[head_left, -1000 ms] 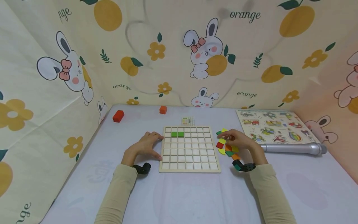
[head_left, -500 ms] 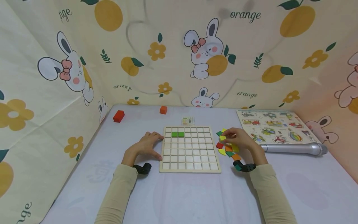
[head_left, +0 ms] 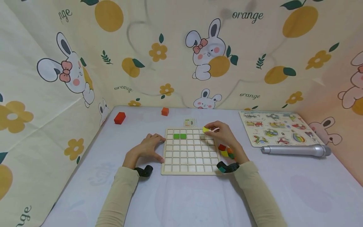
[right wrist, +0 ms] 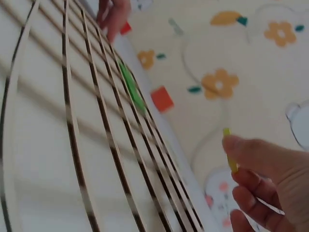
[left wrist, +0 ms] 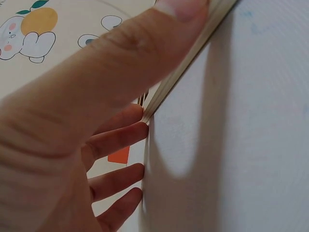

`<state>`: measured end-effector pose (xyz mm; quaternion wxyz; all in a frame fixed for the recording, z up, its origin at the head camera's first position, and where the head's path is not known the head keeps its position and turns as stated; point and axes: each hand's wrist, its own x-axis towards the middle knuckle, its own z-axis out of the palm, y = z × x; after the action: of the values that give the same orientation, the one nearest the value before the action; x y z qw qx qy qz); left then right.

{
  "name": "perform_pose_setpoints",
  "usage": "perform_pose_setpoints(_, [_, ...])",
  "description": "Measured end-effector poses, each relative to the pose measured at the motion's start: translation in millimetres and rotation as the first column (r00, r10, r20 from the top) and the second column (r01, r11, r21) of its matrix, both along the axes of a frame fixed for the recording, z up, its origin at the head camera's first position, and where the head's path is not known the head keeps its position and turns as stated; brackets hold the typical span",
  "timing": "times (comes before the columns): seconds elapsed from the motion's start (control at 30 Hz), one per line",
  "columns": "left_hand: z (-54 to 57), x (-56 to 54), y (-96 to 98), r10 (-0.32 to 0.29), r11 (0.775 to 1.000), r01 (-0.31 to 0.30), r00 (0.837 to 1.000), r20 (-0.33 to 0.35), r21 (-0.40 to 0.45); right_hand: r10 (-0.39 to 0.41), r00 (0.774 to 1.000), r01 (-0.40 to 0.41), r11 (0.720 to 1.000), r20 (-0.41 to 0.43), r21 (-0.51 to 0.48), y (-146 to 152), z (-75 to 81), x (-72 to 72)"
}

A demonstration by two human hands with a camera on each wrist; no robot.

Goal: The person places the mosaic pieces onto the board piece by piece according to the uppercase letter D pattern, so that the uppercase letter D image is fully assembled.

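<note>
A wooden grid board (head_left: 192, 173) lies mid-table, with two green square tiles (head_left: 180, 136) side by side in its second row. My left hand (head_left: 148, 147) rests at the board's left edge. In the left wrist view its thumb (left wrist: 125, 53) and fingertips touch the wooden side, the fingers mostly straight. Above the board's upper right part, my right hand (head_left: 224, 135) pinches a small flat yellow tile (head_left: 205, 129) between thumb and fingers. The right wrist view shows this yellow tile (right wrist: 233, 162) edge-on, held above the grid. Right of the board, loose coloured tiles (head_left: 224, 154) lie partly behind the right forearm.
A small printed grid card (head_left: 190, 122) lies behind the board. Farther back are a red block (head_left: 120, 118) and an orange cube (head_left: 165, 111). To the right sit a picture puzzle board (head_left: 270, 127) and a silver microphone (head_left: 296, 150). Patterned cloth walls enclose the table.
My right hand has picked the yellow tile from the loose pile and carried it left, over the board's upper right part. The left hand stays at the board's edge.
</note>
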<state>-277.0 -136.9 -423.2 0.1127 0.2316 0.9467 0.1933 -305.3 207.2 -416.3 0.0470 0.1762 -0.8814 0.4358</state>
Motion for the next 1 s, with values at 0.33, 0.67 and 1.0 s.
perform_pose_setpoints(0.33, [-1.4,-0.2,-1.8,-0.001,1.0,0.001,1.0,0.007,0.019,0.079,0.996,-0.082,0.996,-0.051,-0.046,-52,-17.2,-6.4])
perform_pose_setpoints(0.67, [-0.3,0.6,-1.1,0.005,1.0,-0.005,1.0,0.011,0.018,0.035,0.999,-0.035,0.998,0.002,-0.054,-62,-32.1,-7.9])
perform_pose_setpoints(1.0, [-0.4,-0.5,-0.5,0.012,1.0,-0.012,1.0,0.014,0.011,0.015,0.998,-0.011,0.999,-0.066,0.051,-65,-32.7,-9.2])
